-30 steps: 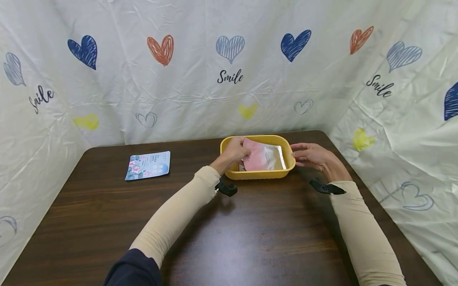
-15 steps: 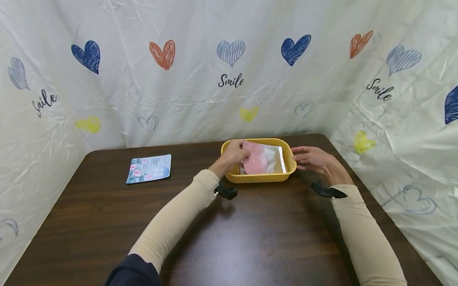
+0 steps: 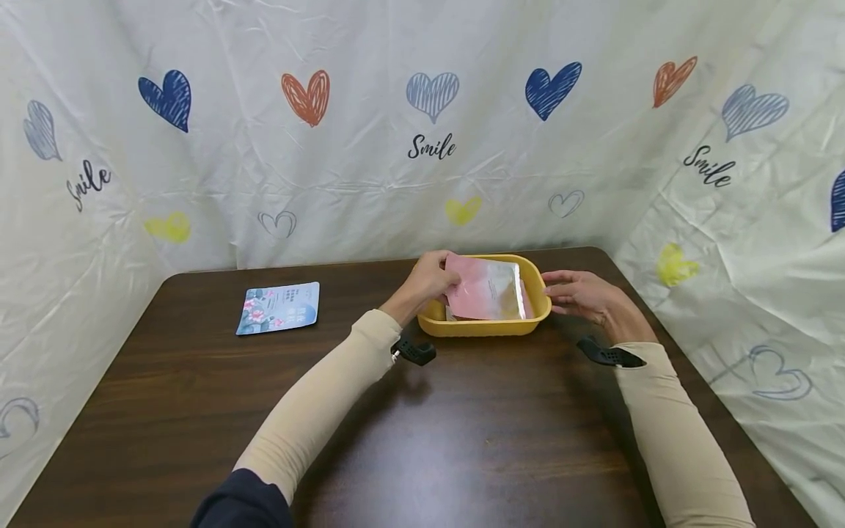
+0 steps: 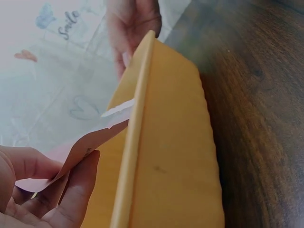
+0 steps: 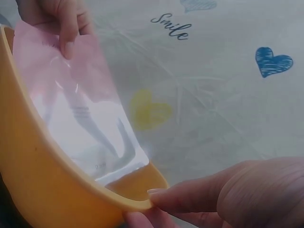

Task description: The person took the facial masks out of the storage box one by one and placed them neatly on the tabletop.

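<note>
A pink-and-silver sachet (image 3: 485, 287) slants in the yellow plastic basket (image 3: 480, 328) at the back of the table. My left hand (image 3: 425, 282) pinches its left end between thumb and fingers; the silver end reaches down toward the basket's right side. Beneath it the edge of another pink packet (image 3: 527, 299) shows, the rest covered. At the basket's right end is my right hand (image 3: 584, 297). In the right wrist view its thumb (image 5: 175, 195) lies on the basket's rim (image 5: 137, 203), with other fingers against the outside.
A light-blue sachet with printed flowers (image 3: 278, 308) lies flat on the dark wooden table (image 3: 422, 440), left of the basket. A white curtain (image 3: 356, 176) with hearts and lettering hangs behind the table and at both sides.
The left hand has raised the pink sachet slightly, and more of the pink edge beneath it now shows. The right hand stays at the basket's end. The head view has shifted a little.
</note>
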A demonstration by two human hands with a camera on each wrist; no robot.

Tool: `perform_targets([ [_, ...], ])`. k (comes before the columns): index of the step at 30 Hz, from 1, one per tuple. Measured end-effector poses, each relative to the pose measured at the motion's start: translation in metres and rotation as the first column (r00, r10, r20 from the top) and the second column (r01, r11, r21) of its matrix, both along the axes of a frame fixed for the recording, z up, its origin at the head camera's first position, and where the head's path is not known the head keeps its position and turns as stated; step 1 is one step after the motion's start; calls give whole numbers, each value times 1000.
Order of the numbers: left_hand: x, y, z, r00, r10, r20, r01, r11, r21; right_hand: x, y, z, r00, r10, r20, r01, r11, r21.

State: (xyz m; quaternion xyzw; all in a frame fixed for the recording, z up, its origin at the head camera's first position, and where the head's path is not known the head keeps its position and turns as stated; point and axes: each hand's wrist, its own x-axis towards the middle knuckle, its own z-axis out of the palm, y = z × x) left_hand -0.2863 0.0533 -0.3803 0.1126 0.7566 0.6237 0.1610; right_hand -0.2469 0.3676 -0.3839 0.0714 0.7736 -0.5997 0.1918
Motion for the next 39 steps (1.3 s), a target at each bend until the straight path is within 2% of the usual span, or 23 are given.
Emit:
perform_targets([
  [13, -2, -22, 10, 1000, 7, 15, -8, 997, 76, 0, -3, 6, 1000, -7, -3, 7, 1000, 20],
  [26, -2, -46, 17, 998, 55, 43, -59, 993, 103, -2, 0, -1, 1000, 2, -8, -2, 999, 33],
  [35, -4, -71, 23, 997, 83, 12, -83, 984, 160, -1, 0, -1, 1000, -2, -11, 2, 1000, 9],
  [39, -4, -81, 24, 995, 93, 19, -95, 979, 180, -1, 0, -1, 1000, 5, -12, -5, 1000, 13],
])
